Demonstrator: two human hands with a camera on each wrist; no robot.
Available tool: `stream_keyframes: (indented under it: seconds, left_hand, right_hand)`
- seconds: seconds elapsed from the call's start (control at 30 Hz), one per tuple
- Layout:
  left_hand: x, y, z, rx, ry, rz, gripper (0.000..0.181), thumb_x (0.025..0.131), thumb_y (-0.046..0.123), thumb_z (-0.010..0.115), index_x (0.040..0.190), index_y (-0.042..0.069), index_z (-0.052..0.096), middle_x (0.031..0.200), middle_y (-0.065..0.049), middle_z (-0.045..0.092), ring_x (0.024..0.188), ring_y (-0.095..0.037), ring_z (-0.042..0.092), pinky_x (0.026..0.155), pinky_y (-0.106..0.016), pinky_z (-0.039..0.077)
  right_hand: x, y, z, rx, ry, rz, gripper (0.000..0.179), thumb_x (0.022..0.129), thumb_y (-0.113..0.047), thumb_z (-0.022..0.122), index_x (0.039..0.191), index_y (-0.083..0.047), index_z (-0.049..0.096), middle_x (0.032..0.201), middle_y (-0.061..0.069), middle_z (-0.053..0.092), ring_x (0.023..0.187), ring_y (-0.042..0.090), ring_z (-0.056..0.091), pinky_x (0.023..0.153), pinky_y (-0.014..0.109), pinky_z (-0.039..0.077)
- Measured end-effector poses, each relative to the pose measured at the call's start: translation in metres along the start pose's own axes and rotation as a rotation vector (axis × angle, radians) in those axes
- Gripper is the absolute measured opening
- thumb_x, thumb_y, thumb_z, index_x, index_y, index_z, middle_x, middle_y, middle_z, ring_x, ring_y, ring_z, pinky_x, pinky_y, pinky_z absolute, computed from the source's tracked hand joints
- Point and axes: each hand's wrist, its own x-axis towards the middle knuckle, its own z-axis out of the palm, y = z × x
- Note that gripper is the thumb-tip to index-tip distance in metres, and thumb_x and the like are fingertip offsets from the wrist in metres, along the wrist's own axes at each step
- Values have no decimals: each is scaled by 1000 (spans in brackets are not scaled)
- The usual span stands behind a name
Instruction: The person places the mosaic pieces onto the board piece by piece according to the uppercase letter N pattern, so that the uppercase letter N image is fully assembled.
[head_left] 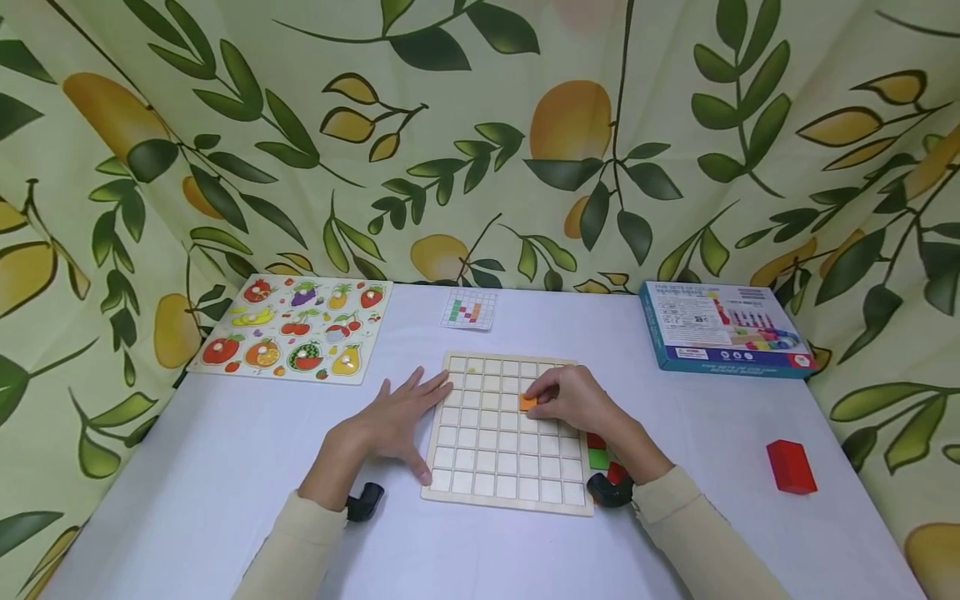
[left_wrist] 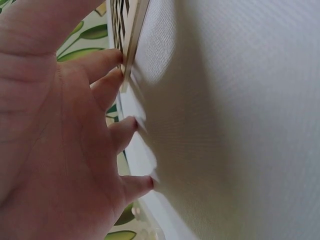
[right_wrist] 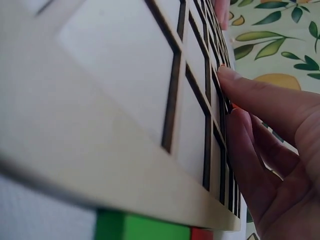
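Note:
A wooden grid board (head_left: 507,503) with white square cells lies flat on the table. At an upper-right cell, my right hand (head_left: 581,406) pinches an orange square block (head_left: 528,402) between thumb and fingers. Only a sliver of orange shows in the right wrist view, by the fingertips (right_wrist: 229,74). My left hand (head_left: 393,417) is spread at the board's left side, its thumb by the lower corner and its fingertips on the edge. In the left wrist view, that hand (left_wrist: 65,135) has two fingers touching the frame and others resting on the cloth.
Red and green blocks (head_left: 598,459) lie beside the board's right edge, partly under the right wrist. A red block (head_left: 791,467) sits farther right. Behind are a fruit puzzle board (head_left: 352,360), a small pattern card (head_left: 468,310) and a blue-edged box (head_left: 723,329).

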Motion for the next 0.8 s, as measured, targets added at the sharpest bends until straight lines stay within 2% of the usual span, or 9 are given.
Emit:
stream_keyframes:
  seconds: [0.43,0.8]
  left_hand:
    - [1,2,2,-10,14,19,134,51,52,99,162,20,31,174,3,17,163,-38,5,122,-79,6]
    - [-3,2,1,-6,20,4,134,49,50,100,161,20,33,174,3,19,162,-38,7,122,-79,7]
  right_hand:
    - [-2,1,-2,2,-9,17,17,75,-9,90,89,-13,82,91,1,75,78,9,61,68,17,53]
    - [0,0,-1,8,-37,-30,16,77,-9,89,91,-12,81,93,2,76,78,9,61,68,17,54]
